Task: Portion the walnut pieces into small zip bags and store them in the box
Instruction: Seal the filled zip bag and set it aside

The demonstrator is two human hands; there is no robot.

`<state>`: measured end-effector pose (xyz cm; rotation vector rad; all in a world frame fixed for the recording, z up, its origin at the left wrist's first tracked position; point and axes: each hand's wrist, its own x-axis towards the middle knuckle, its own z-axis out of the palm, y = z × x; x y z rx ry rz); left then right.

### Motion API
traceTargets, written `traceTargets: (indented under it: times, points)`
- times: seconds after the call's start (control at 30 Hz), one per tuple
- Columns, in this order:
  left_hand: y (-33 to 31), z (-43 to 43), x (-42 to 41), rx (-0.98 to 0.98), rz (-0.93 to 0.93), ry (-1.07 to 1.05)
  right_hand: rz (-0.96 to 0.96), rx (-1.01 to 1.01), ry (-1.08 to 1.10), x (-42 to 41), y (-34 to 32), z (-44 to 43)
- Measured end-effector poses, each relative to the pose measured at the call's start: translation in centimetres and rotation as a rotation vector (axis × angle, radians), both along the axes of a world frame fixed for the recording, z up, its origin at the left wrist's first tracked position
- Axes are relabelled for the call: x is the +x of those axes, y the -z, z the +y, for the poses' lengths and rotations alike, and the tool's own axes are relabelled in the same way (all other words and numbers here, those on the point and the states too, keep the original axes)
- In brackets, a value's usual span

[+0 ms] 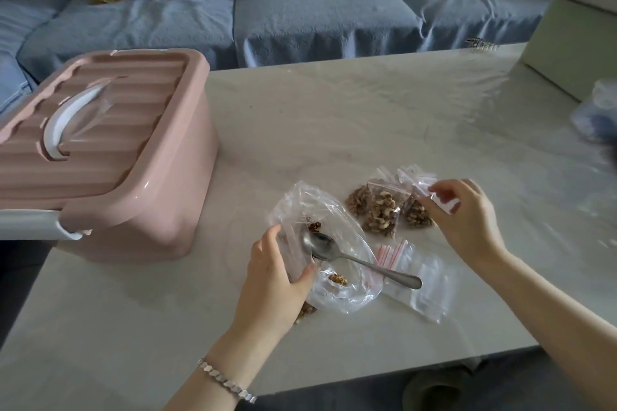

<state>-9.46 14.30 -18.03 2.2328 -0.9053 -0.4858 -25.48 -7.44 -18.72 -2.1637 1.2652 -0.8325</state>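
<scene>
Three filled zip bags (380,210) on surface (334,110), my right hand (464,210) pinching one, left hand (277,280) gripping nearly empty big bag (334,220), box (140,183) still lidded.

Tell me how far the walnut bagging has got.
Done: several filled small bags lie on the table. In hand: the right hand pinches the top of one; the left hand holds the nearly empty big bag, where the spoon rests. Left: the last walnut pieces, then bags into the pink box, lid on.
</scene>
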Motion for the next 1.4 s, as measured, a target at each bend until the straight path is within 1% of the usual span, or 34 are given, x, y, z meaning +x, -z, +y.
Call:
traceTargets:
  times: [0.03,0.07,0.17,0.2,0.23,0.3,0.37,0.43,0.5,0.53,0.6,0.63,0.67,0.7,0.73,0.8,0.83,0.87,0.93,1.0,1.03,1.07,1.1,1.17,1.23,1.27,1.33,1.4]
  points:
    - [0.0,0.0,0.0,-0.003,-0.007,0.001,0.047,0.028,0.000,-0.9,0.1,0.3]
    - [0.0,-0.1,0.0,-0.001,-0.014,0.002,0.128,0.103,-0.014,-1.6,0.2,0.5]
    - [0.2,-0.2,0.2,-0.008,-0.006,-0.015,0.473,0.413,-0.122,-3.1,1.4,0.7]
    - [0.2,-0.2,0.2,-0.014,-0.004,-0.019,0.542,0.455,-0.148,-3.4,1.9,0.8]
    - [0.2,-0.1,0.2,-0.018,-0.005,-0.018,0.565,0.455,-0.149,-3.5,2.3,0.8]
    - [0.2,0.0,0.3,-0.016,0.000,-0.011,0.512,0.437,-0.115,-3.5,2.6,0.7]
    - [0.2,0.1,0.4,-0.019,-0.011,0.002,0.436,0.477,-0.085,-3.7,2.7,0.3]
    - [0.3,0.2,0.6,-0.014,-0.009,0.002,0.411,0.501,-0.078,-4.0,2.4,-0.1]
    - [0.0,0.3,0.6,0.001,-0.033,-0.003,0.412,0.465,-0.071,-4.7,1.7,-0.5]
    - [0.0,0.3,0.6,-0.003,-0.087,-0.005,0.409,0.415,-0.062,-5.0,1.0,-0.6]
    - [0.0,0.0,0.6,-0.059,-0.282,0.013,0.331,0.305,-0.046,-5.4,-1.0,-0.4]
    - [-0.2,-0.1,0.5,-0.120,-0.364,0.011,0.234,0.293,-0.041,-5.3,-2.2,-0.1]
    - [-0.6,-0.3,0.3,-0.193,-0.383,0.014,0.105,0.320,-0.043,-5.0,-3.4,0.6]
    - [-1.4,-0.6,0.0,-0.260,-0.312,0.030,-0.038,0.378,-0.053,-4.4,-4.6,1.4]
    - [-2.6,-0.9,-0.5,-0.302,-0.134,0.038,-0.167,0.452,-0.074,-3.7,-5.6,2.4]
    - [-4.3,-1.6,-1.2,-0.293,0.422,0.001,-0.336,0.604,-0.127,-2.0,-6.9,4.5]
    - [-4.7,-1.9,-1.2,-0.283,0.645,-0.020,-0.387,0.673,-0.151,-1.1,-7.3,5.6]
    - [-4.9,-2.2,-1.2,-0.279,0.788,-0.027,-0.427,0.733,-0.172,-0.3,-7.5,6.6]
    - [-5.1,-2.4,-1.1,-0.304,0.939,-0.032,-0.453,0.817,-0.223,0.9,-7.5,8.2]
    - [-5.4,-2.3,-1.0,-0.327,0.986,-0.070,-0.386,0.834,-0.285,1.6,-7.1,9.3]
    - [-5.3,-2.2,-0.8,-0.330,0.954,-0.097,-0.342,0.823,-0.315,1.8,-6.9,9.7]
    - [-5.2,-1.9,-0.5,-0.328,0.860,-0.114,-0.297,0.796,-0.335,2.0,-6.6,9.9]
    - [-5.0,-1.7,-0.2,-0.319,0.721,-0.100,-0.257,0.749,-0.340,2.1,-6.4,9.9]
    - [-5.0,-1.0,0.5,-0.290,0.459,0.013,-0.190,0.606,-0.351,2.4,-6.4,9.6]
    - [-5.3,-0.2,0.7,-0.241,0.283,0.154,-0.121,0.483,-0.438,2.8,-7.0,9.2]
    - [-5.3,0.1,0.8,-0.208,0.205,0.209,-0.094,0.461,-0.492,3.0,-7.4,9.2]
    - [-5.5,0.6,0.8,-0.171,0.106,0.273,-0.054,0.446,-0.555,3.4,-8.0,9.5]
    - [-5.8,0.8,0.8,-0.175,0.124,0.311,-0.034,0.398,-0.576,3.7,-8.2,9.9]
